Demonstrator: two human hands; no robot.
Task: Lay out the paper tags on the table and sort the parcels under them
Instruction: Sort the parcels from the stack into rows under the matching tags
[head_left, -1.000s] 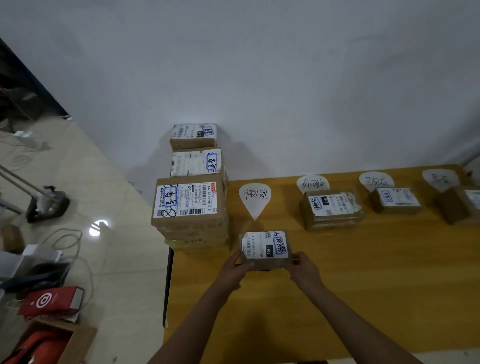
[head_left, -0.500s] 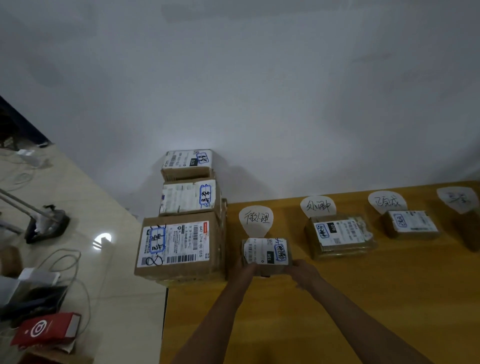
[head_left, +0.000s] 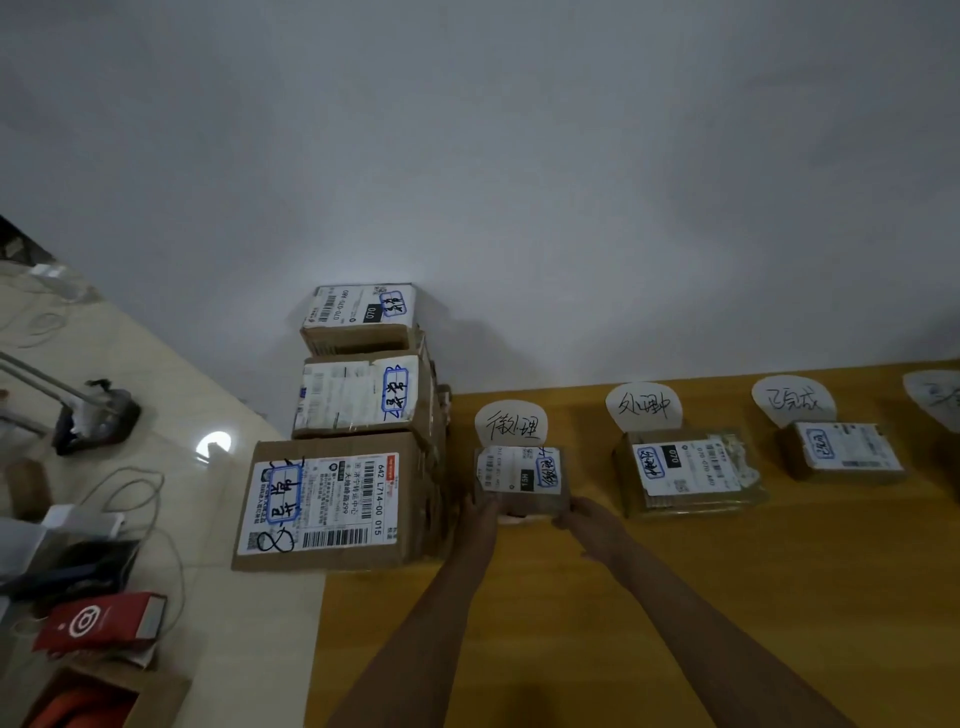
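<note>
Both forearms are reaching in from the near edge of the yellow tabletop (head_left: 779, 571). The left hand (head_left: 480, 512) and right hand (head_left: 589, 525) are closing on the two near corners of a small parcel (head_left: 519, 480), so each grip is pressing against cardboard, though the fingertips are tucking under the box and cannot be made out. The parcel is sitting just below the first paper tag (head_left: 511, 423), overlapping the tag's lower point.

It is looking like a light, stiff cardboard carton with a slick printed label on top; holding it by the opposite short sides, as now, seems the safest purchase, since the glossy label would probably be slipping under a flat palm.

To the left, a stack of three larger parcels (head_left: 337, 499) is waiting at the tabletop's corner, apparently overhanging the edge. Farther right, a second parcel (head_left: 685, 470) is lying under the second tag (head_left: 643, 405), and a third parcel (head_left: 841, 449) under the third tag (head_left: 792, 400). A fourth tag (head_left: 935, 397) is being cut off by the frame, and whatever lies beneath it is out of sight. The handwriting on all the tags is too blurred to read with confidence.
</note>
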